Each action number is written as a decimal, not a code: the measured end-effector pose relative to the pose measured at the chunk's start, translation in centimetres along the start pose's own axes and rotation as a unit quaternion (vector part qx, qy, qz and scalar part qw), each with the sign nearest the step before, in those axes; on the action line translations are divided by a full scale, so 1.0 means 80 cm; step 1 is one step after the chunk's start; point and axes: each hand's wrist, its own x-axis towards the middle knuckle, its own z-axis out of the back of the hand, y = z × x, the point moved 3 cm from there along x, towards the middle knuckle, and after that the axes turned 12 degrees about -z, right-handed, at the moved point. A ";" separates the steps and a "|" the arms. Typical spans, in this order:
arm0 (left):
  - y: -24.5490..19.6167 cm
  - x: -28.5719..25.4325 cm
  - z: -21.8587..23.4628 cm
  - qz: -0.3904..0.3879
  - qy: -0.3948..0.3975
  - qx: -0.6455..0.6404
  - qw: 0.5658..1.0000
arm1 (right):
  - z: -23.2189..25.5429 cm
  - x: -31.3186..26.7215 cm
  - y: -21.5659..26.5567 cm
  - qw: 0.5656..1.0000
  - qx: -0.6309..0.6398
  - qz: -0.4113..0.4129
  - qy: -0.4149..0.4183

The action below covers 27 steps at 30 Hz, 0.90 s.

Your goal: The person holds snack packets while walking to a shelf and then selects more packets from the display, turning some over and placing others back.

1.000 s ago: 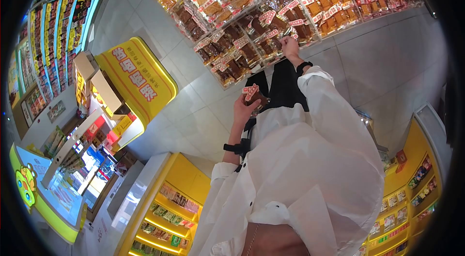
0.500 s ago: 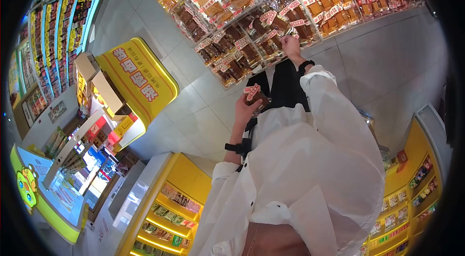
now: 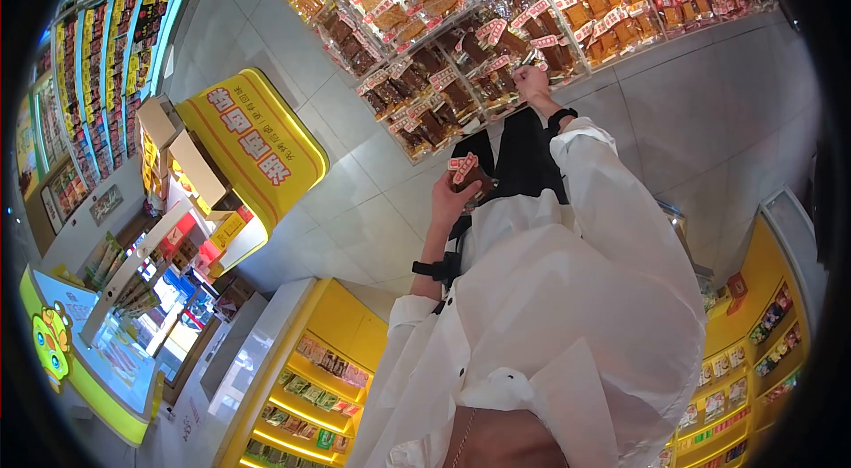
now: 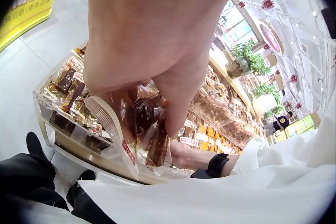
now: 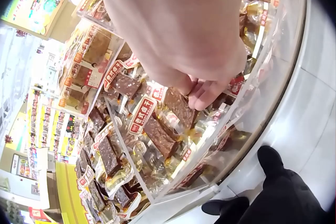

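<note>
My left hand (image 3: 446, 200) grips several clear packets of brown dried tofu (image 3: 479, 184) in front of the waist. Their red-and-white labels stick up past the fingers. Up close in the left wrist view, thumb and fingers wrap round the dark packets (image 4: 144, 116). My right hand (image 3: 534, 85) is down in a bin at the near edge of the display. Its curled fingers (image 5: 202, 97) pinch at a packet of dried tofu (image 5: 180, 109) lying among others, with the pinched spot partly hidden by the hand. Another labelled packet (image 5: 160, 136) lies right beside it.
Clear dividers (image 5: 131, 153) part the display's bins (image 3: 425, 100), all filled with packaged snacks. A yellow sign stand (image 3: 257, 136) with open cartons (image 3: 195, 168) is at the left. Lit yellow shelves (image 3: 306, 370) stand behind, and grey floor tiles (image 3: 355, 175) surround the display.
My right hand has shifted only slightly over the same bin, its fingers drawing in at the packet. The left hand keeps its packets near the waist, tilted a little.
</note>
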 end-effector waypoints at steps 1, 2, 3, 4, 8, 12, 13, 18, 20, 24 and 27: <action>0.002 0.000 0.000 -0.005 0.004 -0.014 1.000 | 0.002 -0.002 0.002 1.000 -0.002 0.004 0.005; 0.005 0.000 0.000 -0.005 0.004 -0.014 1.000 | 0.004 -0.004 0.004 1.000 -0.003 0.008 0.009; 0.003 -0.001 0.000 -0.004 0.004 -0.014 1.000 | 0.003 -0.002 0.002 1.000 -0.003 0.008 0.008; 0.000 -0.001 0.000 -0.003 0.005 -0.014 1.000 | 0.002 0.000 0.000 1.000 0.002 0.016 0.025; -0.001 0.000 0.000 0.009 -0.003 -0.012 1.000 | 0.009 -0.017 0.013 0.996 -0.032 0.079 0.012; 0.004 0.001 -0.003 0.000 -0.004 -0.029 1.000 | 0.012 -0.020 0.014 0.994 -0.077 0.081 0.012; 0.004 0.001 -0.003 0.001 -0.003 -0.025 1.000 | 0.014 -0.019 0.014 0.994 -0.076 0.067 0.035; 0.006 0.002 -0.002 -0.007 -0.001 -0.012 1.000 | 0.009 -0.004 0.007 0.987 -0.110 0.096 0.063; 0.000 0.005 -0.006 -0.011 0.004 -0.026 1.000 | 0.014 -0.011 0.013 0.988 -0.076 0.137 0.002; -0.001 0.009 -0.006 -0.013 0.009 -0.039 0.999 | 0.024 -0.029 0.020 0.994 -0.051 0.088 -0.042; -0.012 0.008 -0.006 -0.012 0.006 -0.027 1.000 | 0.031 -0.036 0.018 0.991 -0.073 0.062 -0.095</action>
